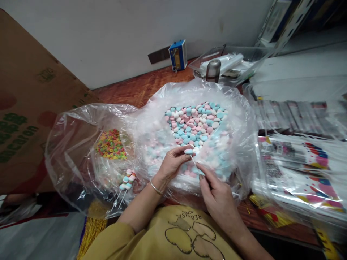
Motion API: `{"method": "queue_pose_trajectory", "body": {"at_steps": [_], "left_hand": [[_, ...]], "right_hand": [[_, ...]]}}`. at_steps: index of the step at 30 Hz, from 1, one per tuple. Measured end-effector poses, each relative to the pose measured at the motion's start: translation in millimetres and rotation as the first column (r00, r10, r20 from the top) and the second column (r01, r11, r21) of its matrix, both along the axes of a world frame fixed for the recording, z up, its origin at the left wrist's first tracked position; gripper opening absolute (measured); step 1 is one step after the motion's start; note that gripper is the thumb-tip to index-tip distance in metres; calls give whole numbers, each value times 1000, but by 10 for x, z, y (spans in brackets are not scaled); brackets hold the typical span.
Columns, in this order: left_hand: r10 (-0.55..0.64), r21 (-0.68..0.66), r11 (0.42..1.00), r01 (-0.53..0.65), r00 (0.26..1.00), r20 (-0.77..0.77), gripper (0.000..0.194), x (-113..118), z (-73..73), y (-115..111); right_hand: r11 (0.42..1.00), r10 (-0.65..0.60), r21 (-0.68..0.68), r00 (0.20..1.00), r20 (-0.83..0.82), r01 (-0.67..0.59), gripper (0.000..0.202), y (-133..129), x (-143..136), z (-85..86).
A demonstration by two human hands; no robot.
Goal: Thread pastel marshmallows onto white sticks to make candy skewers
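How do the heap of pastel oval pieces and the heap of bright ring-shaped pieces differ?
Colour: the pastel heap mixes pink, blue and white; the ring heap mixes red, orange, yellow and green.
Form: the pastel heap's pieces are larger and rounded; the ring heap's are smaller, with holes.
Place: the pastel heap lies just beyond the left hand; the ring heap lies to its left.
Both lie in clear plastic bags.

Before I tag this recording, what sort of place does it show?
Probably a small sweets workshop: pastel sweets that look like candy lie in a big open plastic bag, skewered sweets rest to the left, and printed plastic packaging lies to the right.
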State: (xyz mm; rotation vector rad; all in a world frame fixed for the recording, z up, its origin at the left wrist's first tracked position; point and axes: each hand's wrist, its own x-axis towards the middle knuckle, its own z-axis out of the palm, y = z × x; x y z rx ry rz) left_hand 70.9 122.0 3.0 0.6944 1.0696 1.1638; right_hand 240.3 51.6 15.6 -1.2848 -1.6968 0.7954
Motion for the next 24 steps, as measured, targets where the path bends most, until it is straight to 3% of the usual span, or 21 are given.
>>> {"method": "queue_pose_trajectory", "body": {"at_steps": [9, 16, 21, 24], "left_hand": [[1, 62, 998, 6, 993, -121, 42, 61, -56, -41], [-35, 71, 996, 51, 976, -214, 31, 92, 39, -93], [-106, 205, 962, 182, 937, -334, 29, 110, 54, -304], [-41, 332, 922, 200, 902, -430, 46, -29, 190, -518]], "right_hand": [[997, -82, 10, 996, -17, 83, 40, 21, -114, -51], [996, -93, 9, 995, -19, 93, 38, 60, -112, -74], [986, -162, -49, 987, 8, 162, 31, 101, -96, -176], [990, -130, -77, 981, -145, 119, 34, 94, -194, -255]]}}
